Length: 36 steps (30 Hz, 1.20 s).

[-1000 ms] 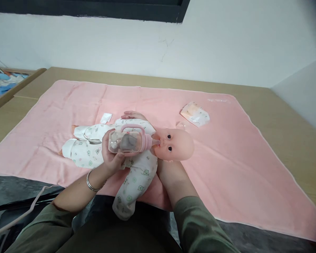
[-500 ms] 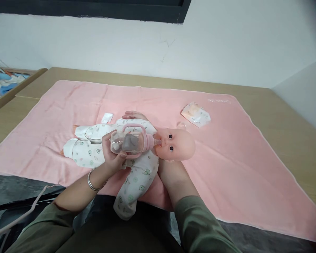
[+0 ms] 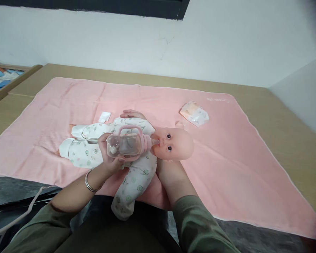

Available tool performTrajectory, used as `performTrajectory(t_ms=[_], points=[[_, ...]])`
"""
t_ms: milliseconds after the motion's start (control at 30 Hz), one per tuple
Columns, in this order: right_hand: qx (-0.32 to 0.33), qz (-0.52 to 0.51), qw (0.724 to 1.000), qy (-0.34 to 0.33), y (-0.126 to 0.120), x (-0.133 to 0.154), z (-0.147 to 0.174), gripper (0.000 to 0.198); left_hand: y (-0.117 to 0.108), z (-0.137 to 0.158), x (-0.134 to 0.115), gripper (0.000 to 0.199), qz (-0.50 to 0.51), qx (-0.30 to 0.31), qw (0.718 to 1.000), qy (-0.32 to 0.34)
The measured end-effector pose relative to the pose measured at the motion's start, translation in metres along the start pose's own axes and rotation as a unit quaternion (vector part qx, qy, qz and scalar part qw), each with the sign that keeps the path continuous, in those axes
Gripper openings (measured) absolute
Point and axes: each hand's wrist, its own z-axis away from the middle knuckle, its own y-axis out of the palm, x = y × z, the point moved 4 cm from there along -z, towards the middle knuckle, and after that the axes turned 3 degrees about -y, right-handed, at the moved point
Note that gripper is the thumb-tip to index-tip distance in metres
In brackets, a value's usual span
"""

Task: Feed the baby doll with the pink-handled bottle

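Observation:
A bald baby doll (image 3: 175,144) in a white patterned suit lies on its back, head to the right, legs to the left. My left hand (image 3: 109,154) is wrapped around a clear baby bottle (image 3: 126,144) with a pink collar and pink handles. The bottle lies level over the doll's chest, its teat at the doll's mouth. Under the doll's neck passes my right forearm, and the fingers of my right hand (image 3: 133,113) show on the far side, against the doll's far arm. The palm is hidden. The doll's near sleeve hangs over the table edge toward my lap.
A pink blanket (image 3: 226,158) covers much of the wooden table (image 3: 258,98). A soft printed packet (image 3: 194,113) lies beyond the doll's head, a small white square (image 3: 104,117) beyond its legs. A tray of cloths (image 3: 2,82) is at far left; a white wall stands behind.
The whole view has shifted slightly, so things sit a little further left. The bottle stays at the doll's mouth, and both hands keep their hold.

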Motion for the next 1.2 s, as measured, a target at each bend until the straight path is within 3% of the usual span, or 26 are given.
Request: performTrajectory(t_ms=[67, 133, 300, 400, 467, 600, 733, 833, 967, 1200], points=[[-0.031, -0.104, 0.993, 0.046, 0.008, -0.001, 0.019, 0.028, -0.001, 0.002, 0.002, 0.062, 0.011, -0.006, 1.0, -0.003], [-0.038, -0.136, 0.988, 0.06, 0.015, 0.0, 0.034, 0.031, -0.002, 0.003, 0.004, 0.063, 0.014, -0.008, 1.0, -0.004], [-0.034, -0.097, 0.994, 0.034, 0.019, 0.004, 0.05, 0.035, -0.001, 0.0, 0.0, 0.067, -0.002, 0.003, 1.0, -0.016], [-0.017, -0.059, 0.998, 0.005, 0.02, 0.007, 0.053, 0.047, 0.0, 0.001, -0.001, 0.079, 0.012, 0.033, 0.998, -0.059], [-0.015, -0.071, 0.997, -0.001, 0.021, 0.007, 0.053, 0.044, -0.001, 0.003, 0.001, 0.083, 0.016, 0.036, 0.996, -0.084], [-0.062, -0.173, 0.982, 0.048, 0.02, 0.001, 0.048, 0.024, -0.005, 0.008, 0.006, 0.076, 0.003, 0.023, 0.997, -0.069], [-0.056, -0.262, 0.961, 0.063, 0.018, -0.001, 0.041, 0.034, -0.008, 0.008, 0.009, 0.077, -0.007, 0.016, 0.998, -0.059], [-0.042, -0.206, 0.976, 0.056, 0.014, -0.003, 0.032, 0.027, -0.007, 0.004, 0.005, 0.075, -0.024, 0.017, 0.999, -0.033], [-0.028, -0.105, 0.994, -0.026, 0.007, -0.006, 0.008, 0.018, -0.005, -0.002, -0.001, 0.074, -0.031, 0.031, 0.999, 0.002], [-0.068, -0.174, 0.981, -0.05, -0.001, -0.014, -0.016, 0.013, -0.003, 0.001, 0.0, 0.069, 0.029, 0.037, 0.999, -0.027]])
